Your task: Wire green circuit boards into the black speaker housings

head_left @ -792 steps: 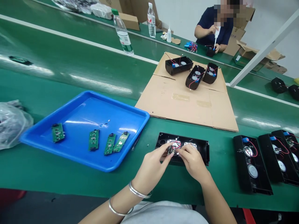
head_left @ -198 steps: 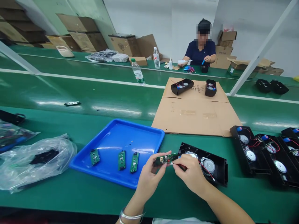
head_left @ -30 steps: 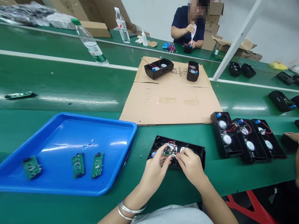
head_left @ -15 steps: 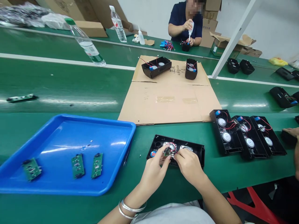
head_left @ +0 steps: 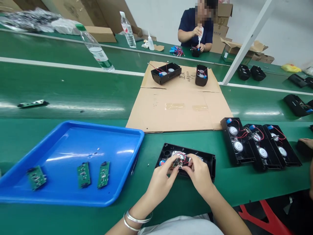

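Observation:
Right in front of me a black speaker housing (head_left: 207, 163) lies open on the green table, with round speakers, a blue capacitor (head_left: 162, 162) and red wires inside. Over it, my left hand (head_left: 162, 176) pinches a small circuit board (head_left: 178, 162) between thumb and fingers. My right hand (head_left: 199, 171) is at the board's right side, its thumb and fingers closed around red wires (head_left: 187, 160); the exact contact is partly hidden by the fingers. Three green circuit boards, one of them nearest the housing (head_left: 103, 174), lie in the blue tray (head_left: 80, 199) on the left.
Several black housings (head_left: 238, 156) stand at the right, near another person's hand (head_left: 306, 142). Behind my hands lies a cardboard sheet (head_left: 181, 117) bearing two housings. A person (head_left: 195, 32) across the line holds a white bottle. A white post (head_left: 248, 42) rises at the right.
My right hand's fingers have shifted and now arch over the wires beside the board. My left hand keeps its pinch on the board. The whole view has shifted slightly.

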`<state>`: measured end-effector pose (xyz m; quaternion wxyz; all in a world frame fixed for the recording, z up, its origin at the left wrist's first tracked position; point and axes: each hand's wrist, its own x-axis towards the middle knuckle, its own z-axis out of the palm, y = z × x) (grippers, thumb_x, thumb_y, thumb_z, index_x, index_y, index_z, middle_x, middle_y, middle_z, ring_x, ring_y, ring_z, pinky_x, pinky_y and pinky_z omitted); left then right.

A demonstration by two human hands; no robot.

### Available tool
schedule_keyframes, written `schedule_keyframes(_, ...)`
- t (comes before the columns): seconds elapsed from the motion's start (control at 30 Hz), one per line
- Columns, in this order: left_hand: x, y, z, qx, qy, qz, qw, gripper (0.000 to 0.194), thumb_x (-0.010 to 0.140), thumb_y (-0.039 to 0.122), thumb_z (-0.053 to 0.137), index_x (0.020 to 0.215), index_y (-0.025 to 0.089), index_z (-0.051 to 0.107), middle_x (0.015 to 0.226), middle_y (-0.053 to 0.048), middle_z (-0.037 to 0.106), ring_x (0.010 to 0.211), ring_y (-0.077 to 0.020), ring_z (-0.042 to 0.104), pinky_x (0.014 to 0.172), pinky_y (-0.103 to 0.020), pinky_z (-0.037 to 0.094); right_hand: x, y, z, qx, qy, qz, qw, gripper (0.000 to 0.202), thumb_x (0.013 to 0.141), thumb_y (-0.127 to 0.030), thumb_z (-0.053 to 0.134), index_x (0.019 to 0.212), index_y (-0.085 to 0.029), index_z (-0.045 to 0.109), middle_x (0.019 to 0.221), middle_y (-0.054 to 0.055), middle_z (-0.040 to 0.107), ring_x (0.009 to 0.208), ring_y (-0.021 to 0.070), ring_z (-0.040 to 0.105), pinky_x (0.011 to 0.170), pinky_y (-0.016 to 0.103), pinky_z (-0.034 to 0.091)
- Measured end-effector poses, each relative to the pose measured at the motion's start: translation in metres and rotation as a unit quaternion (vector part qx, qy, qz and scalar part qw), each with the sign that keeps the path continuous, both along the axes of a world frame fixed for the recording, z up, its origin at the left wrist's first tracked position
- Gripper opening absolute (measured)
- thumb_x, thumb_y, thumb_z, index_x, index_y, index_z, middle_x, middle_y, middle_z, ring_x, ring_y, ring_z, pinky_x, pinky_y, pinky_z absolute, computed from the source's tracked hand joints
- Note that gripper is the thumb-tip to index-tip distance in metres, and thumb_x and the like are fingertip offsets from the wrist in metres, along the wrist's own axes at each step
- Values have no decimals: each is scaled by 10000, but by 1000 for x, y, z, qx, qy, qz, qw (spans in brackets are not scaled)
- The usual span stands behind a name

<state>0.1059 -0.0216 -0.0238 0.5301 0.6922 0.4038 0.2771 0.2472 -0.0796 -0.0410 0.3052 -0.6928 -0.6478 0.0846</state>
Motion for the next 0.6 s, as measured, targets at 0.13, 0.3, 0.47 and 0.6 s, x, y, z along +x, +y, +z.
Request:
schedule_keyframes(0.13, -1, -1, -3, 5, -14, 3, 1000, 267, 809, 239, 480, 1063, 226, 559, 924, -20, 709, 782, -178, 695, 701, -296, 595, 0, 2, 1, -8, -33, 33, 999, 137, 901, -217, 476, 839, -171, 590, 699, 24, 554, 603, 149, 535, 531, 254, 417)
schedule_keyframes(0.3, 1, -3, -4, -15, -28, 12, 999, 244, 800, 240, 489, 1032, 207, 555, 878, -25, 707, 766, -181, 696, 683, -300, 602, -2, 4, 3, -30, -33, 27, 999, 96, 860, -162, 533, 785, -162, 593, 695, 17, 544, 602, 148, 535, 532, 259, 438)
schedule_keyframes(0.47, 0, -3, -1, 0, -1, 12, 1000, 265, 798, 250, 495, 1057, 209, 536, 837, -24, 719, 747, -185, 702, 662, -289, 596, 25, -10, 25, -101, 46, 54, 992, 482, 699, -139, 720, 1136, -208, 529, 1055, 53, 559, 939, 194, 578, 801, 318, 513)
schedule_keyframes(0.6, -5, -4, -3, 27, 43, 35, 998, 280, 796, 292, 503, 1056, 200, 550, 769, -27, 711, 722, -204, 705, 572, -263, 584, 57, -31, 35, -143, 14, 37, 989, 837, 622, -213, 787, 1329, -261, 343, 1361, 99, 376, 1258, 274, 360, 993, 445, 410)
